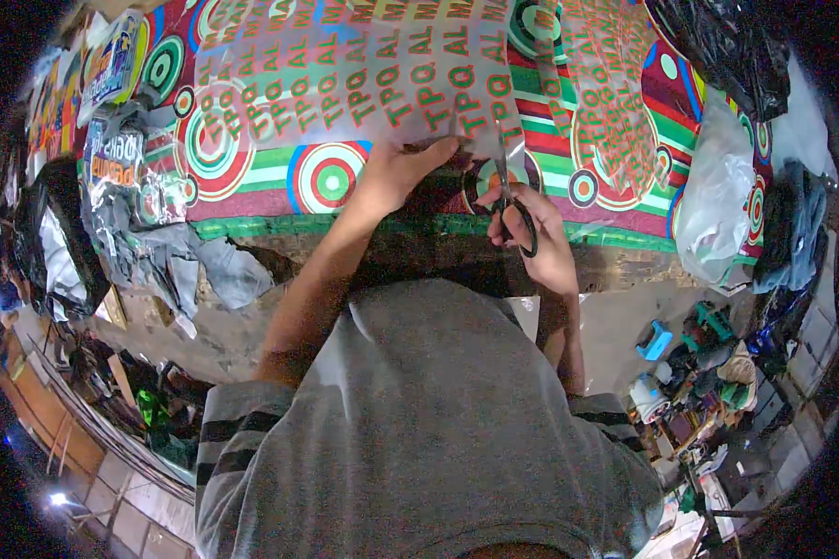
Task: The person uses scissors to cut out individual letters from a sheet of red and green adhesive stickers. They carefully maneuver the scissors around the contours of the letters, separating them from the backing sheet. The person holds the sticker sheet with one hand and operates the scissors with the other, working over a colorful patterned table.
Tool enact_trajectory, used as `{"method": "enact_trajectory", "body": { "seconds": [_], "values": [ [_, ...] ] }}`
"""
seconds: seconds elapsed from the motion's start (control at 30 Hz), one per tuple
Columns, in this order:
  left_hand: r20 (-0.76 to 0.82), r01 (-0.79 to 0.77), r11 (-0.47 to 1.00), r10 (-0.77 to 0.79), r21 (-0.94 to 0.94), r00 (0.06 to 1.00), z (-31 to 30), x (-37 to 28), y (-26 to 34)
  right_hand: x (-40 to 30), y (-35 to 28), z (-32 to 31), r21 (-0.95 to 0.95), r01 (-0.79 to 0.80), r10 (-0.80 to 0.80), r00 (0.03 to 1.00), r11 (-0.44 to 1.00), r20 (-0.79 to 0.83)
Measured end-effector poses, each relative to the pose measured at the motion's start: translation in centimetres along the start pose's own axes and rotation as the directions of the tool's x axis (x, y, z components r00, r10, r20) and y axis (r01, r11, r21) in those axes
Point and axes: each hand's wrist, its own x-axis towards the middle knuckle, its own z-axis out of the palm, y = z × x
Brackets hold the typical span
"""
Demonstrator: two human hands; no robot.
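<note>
My right hand (547, 234) holds black-handled scissors (501, 168), fingers in the handle loops. Their blades point away from me, at the near edge of a translucent plastic sheet (321, 63). Rows of green letters outlined in red cover this sheet. My left hand (405, 171) grips the sheet's near edge just left of the scissors, thumb on top, with the other fingers mostly hidden beneath. To the right lie more pieces of the same printed plastic (612, 119), creased and overlapping. All of it rests on a table covering (273, 171) patterned with circles and stripes.
Printed plastic packaging (115, 157) and torn grey scraps (231, 272) lie at the table's left. A white plastic bag (716, 195) sits at the right edge, below black plastic (723, 49). Beyond the table's near edge, a blue stool (654, 340) stands by a cluttered pile (706, 398).
</note>
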Motion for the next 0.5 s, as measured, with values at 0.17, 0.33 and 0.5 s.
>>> {"method": "enact_trajectory", "body": {
  "seconds": [0.17,0.33,0.5],
  "values": [
    [-0.011,-0.027,0.997,0.026,-0.070,1.000,0.1,0.0,-0.3,-0.1,0.3,0.0,-0.033,0.004,-0.005,1.000,0.999,-0.020],
    [0.006,-0.087,0.996,0.087,-0.028,0.996,0.2,0.1,0.1,-0.1,0.0,0.1,0.000,-0.115,0.115,0.993,0.993,-0.008],
    [0.016,0.007,0.997,-0.006,-0.073,1.000,-0.2,0.1,-0.7,0.0,-1.2,0.7,-0.028,-0.047,0.048,0.999,0.999,0.020]
  ]
}}
